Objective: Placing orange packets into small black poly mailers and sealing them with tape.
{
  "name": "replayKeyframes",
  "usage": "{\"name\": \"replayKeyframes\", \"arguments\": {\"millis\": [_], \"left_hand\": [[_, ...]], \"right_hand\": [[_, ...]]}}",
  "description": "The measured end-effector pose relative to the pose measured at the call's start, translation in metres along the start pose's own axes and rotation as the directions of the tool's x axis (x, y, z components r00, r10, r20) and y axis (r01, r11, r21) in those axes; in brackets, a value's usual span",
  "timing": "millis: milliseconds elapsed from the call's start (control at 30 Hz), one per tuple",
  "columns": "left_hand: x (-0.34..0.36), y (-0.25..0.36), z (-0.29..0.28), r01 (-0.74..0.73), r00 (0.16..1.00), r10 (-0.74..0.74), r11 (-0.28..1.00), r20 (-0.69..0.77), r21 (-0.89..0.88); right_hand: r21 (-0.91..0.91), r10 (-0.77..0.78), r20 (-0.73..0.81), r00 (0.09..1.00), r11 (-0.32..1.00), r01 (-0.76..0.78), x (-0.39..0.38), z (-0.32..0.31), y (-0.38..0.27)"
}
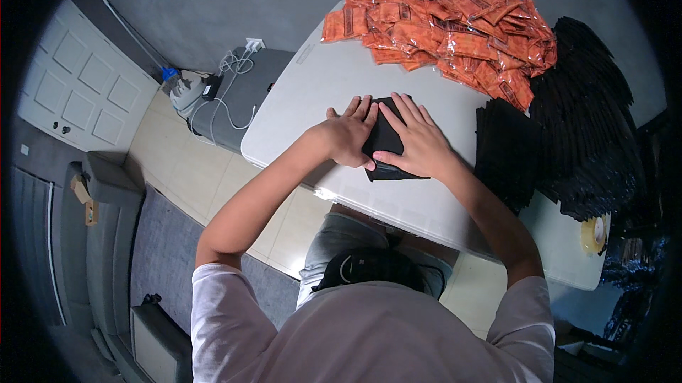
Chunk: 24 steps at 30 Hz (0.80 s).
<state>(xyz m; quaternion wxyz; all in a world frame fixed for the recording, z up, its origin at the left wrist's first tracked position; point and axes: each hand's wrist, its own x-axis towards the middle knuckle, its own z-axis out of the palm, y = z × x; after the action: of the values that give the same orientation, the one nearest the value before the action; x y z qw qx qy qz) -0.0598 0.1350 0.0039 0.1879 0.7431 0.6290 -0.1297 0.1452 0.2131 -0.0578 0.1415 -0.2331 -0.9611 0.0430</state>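
Note:
A black folded piece, fabric or a pouch point(384, 143), lies flat on the white table point(305, 109); I cannot make out its exact kind. My left hand point(348, 134) rests on its left side with the fingers spread. Across its right side lies my right hand point(415, 138), flat, fingers stretched out and pointing away from me. Both palms hide part of the black piece, whose middle and near edge show between and below them. Neither hand grips anything.
Orange items in clear plastic bags point(455, 35) are heaped at the table's far side. To the right stand stacks of black folded pieces point(508, 148), with a roll of clear tape point(592, 234) nearer me. A grey case with white cables point(231, 92) sits beyond the table's left edge.

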Motion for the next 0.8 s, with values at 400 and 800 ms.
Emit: {"name": "replayKeyframes", "arguments": {"millis": [400, 800], "left_hand": [[-0.044, 0.0, 0.032, -0.348, 0.853, 0.327, 0.937, -0.407, 0.022], [-0.042, -0.015, 0.063, -0.464, 0.556, 0.65, 0.76, -0.517, 0.456]], "right_hand": [[0.05, 0.044, 0.082, 0.996, 0.998, -0.048, -0.011, -0.008, 0.007], [0.555, 0.118, 0.147, 0.982, 0.812, -0.181, -0.001, -0.004, 0.039]]}}
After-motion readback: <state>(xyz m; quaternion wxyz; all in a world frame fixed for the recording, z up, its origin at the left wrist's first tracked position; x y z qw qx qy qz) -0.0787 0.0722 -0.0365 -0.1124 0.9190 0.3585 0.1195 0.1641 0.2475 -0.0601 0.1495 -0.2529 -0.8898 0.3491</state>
